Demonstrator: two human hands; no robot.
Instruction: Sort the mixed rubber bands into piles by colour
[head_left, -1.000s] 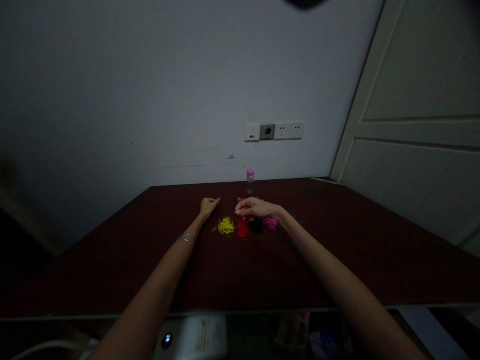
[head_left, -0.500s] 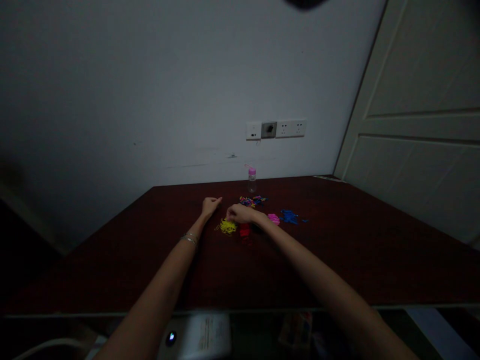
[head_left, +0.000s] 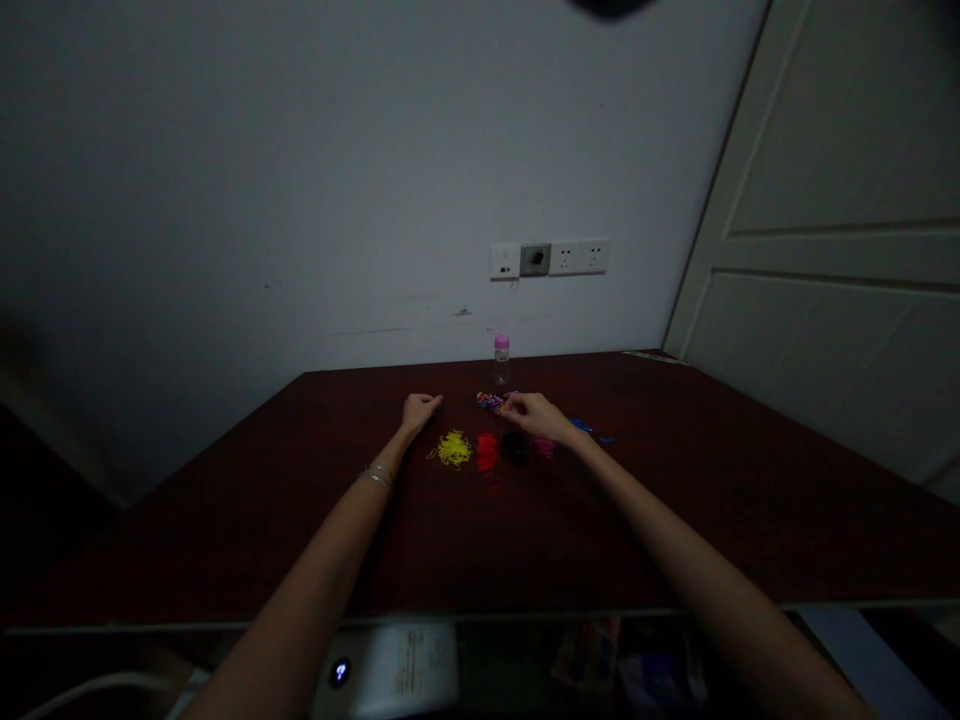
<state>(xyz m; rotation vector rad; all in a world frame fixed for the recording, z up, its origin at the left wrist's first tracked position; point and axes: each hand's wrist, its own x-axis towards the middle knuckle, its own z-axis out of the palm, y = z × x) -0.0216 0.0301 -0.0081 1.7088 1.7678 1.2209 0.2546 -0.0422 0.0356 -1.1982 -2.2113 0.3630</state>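
Observation:
My right hand (head_left: 531, 415) reaches over the mixed-colour pile of small rubber bands (head_left: 490, 402), its thumb and fingers pinched together at the pile's right side. Whatever is in the pinch is too small to make out. My left hand (head_left: 420, 411) rests on the table with its fingers curled, left of the piles; its inside is hidden. Nearer me lie sorted heaps: yellow rubber bands (head_left: 454, 449), a red heap (head_left: 487, 452), a black heap (head_left: 514, 447) and a pink heap (head_left: 543, 447). A blue heap (head_left: 580, 425) is partly covered by my right wrist.
A clear bottle with a pink cap (head_left: 502, 362) stands behind the mixed pile. The dark red table (head_left: 262, 520) meets a wall with sockets (head_left: 550, 259). Below the front edge sits a white device (head_left: 397, 670) with a lit button, beside other items.
My right hand has moved from the yellow heap, back and right, to the mixed pile, uncovering the red and black heaps. My left hand has stayed in place.

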